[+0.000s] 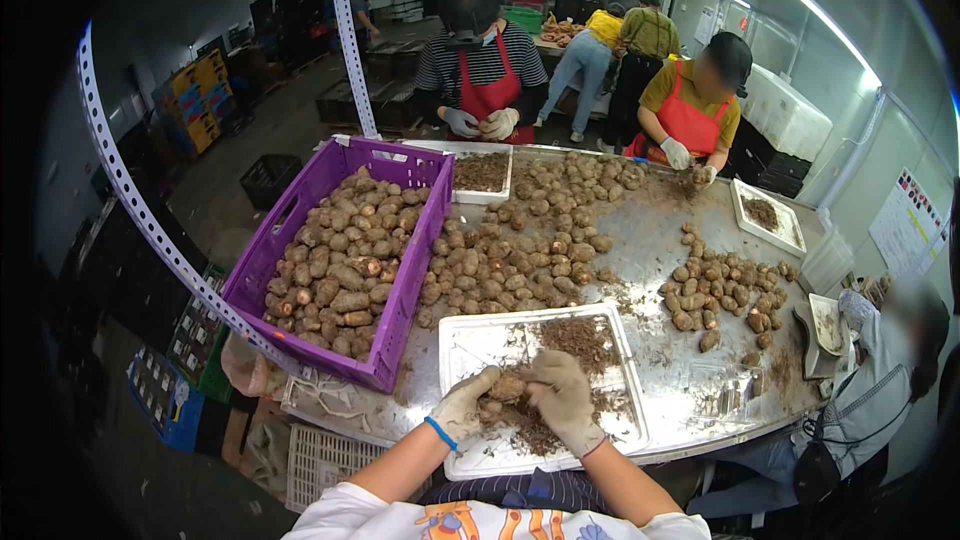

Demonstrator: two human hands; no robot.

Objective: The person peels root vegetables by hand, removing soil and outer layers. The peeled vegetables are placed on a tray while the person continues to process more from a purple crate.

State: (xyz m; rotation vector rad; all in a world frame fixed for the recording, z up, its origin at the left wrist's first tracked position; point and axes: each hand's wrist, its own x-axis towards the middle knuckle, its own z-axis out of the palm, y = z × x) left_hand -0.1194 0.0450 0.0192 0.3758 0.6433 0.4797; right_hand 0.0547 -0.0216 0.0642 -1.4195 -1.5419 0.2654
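Observation:
My left hand [469, 405], in a pale work glove with a blue band at the wrist, grips a brown, hairy taro corm [508, 388]. Against the corm's right side are the bent fingers of my gloved right hand [564, 401]; whether they pinch anything is hidden. Both hands are over a white plastic tray [469, 345] strewn with loose brown fibres [581, 341]. Under my left hand, another small corm [489, 409] partly shows. Beyond the tray, a heap of taro corms [517, 262] spreads over the metal table [637, 232].
A purple plastic crate [405, 300] full of corms stands left, beside a perforated metal post [142, 240]. Smaller corms [712, 285] and clear plastic boxes [724, 397] lie right, near a scale [814, 341]. Two gloved co-workers [487, 82] [686, 112] work across the table; another person [862, 397] is at right.

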